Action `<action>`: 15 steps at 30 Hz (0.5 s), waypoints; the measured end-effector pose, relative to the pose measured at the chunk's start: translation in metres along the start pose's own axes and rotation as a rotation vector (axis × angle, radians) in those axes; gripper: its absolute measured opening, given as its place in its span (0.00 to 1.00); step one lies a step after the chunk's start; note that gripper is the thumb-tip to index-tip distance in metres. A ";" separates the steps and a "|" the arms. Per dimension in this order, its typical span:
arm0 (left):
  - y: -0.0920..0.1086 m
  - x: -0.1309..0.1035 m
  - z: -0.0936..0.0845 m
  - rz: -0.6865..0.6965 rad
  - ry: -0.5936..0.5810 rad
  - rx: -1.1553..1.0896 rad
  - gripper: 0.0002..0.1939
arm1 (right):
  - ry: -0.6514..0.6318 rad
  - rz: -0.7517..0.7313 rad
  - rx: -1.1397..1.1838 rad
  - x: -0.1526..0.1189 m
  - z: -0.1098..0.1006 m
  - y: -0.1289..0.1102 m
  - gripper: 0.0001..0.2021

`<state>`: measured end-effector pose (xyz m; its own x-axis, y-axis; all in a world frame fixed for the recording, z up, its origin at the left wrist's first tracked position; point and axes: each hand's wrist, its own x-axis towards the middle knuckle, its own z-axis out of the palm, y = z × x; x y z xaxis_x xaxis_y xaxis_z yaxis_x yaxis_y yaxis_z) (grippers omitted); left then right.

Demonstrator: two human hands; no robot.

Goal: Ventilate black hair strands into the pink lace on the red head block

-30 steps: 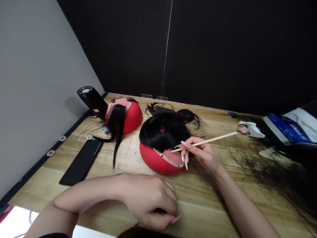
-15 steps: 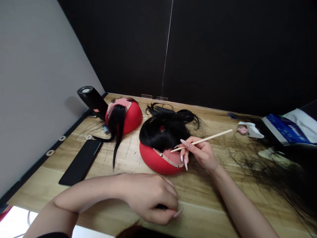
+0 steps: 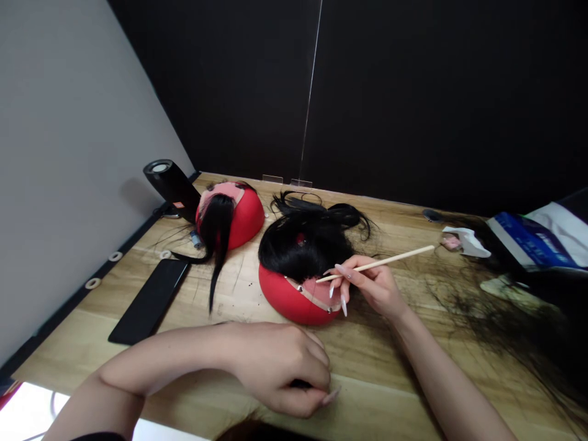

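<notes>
A red dome-shaped wig block (image 3: pixel 285 297) lies on the wooden table, with a pink net base (image 3: pixel 315 291) pinned over it. Long black hair (image 3: pixel 298 245) covers its upper part and trails behind. My right hand (image 3: pixel 370 285) pinches a thin pale wooden stick (image 3: pixel 395 257), its tip against the net at the hair's edge. Whether a hook sits on that tip is too small to tell. In front of the block, my left hand (image 3: pixel 285 367) rests on the table with its fingers curled closed. What these fingers hold, if anything, is hidden.
A second red block (image 3: pixel 245 220) with black hair stands back left, beside a dark cylindrical speaker (image 3: pixel 172 187). A phone (image 3: pixel 149 300) lies at left. Loose hair (image 3: pixel 496 331), a blue-and-white packet (image 3: pixel 528 239) and crumpled tissue (image 3: pixel 473 242) are at right. A black panel (image 3: pixel 390 92) rises behind.
The stick's rear end has dipped slightly, and my right fingers have shifted a little. My left hand and both blocks stay in place.
</notes>
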<state>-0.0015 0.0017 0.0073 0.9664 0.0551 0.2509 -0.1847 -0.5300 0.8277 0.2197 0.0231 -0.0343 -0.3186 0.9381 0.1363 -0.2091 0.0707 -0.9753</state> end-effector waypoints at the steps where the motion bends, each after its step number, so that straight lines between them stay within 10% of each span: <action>1: 0.000 0.000 0.000 -0.002 0.001 -0.006 0.15 | 0.000 -0.001 0.001 0.000 0.000 0.000 0.09; 15: -0.010 0.000 0.004 -0.006 0.051 -0.090 0.16 | 0.003 0.005 -0.047 0.000 0.001 -0.001 0.09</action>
<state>0.0013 0.0035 -0.0025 0.9578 0.1023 0.2687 -0.1959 -0.4518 0.8703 0.2190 0.0223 -0.0336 -0.3166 0.9395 0.1309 -0.1642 0.0816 -0.9830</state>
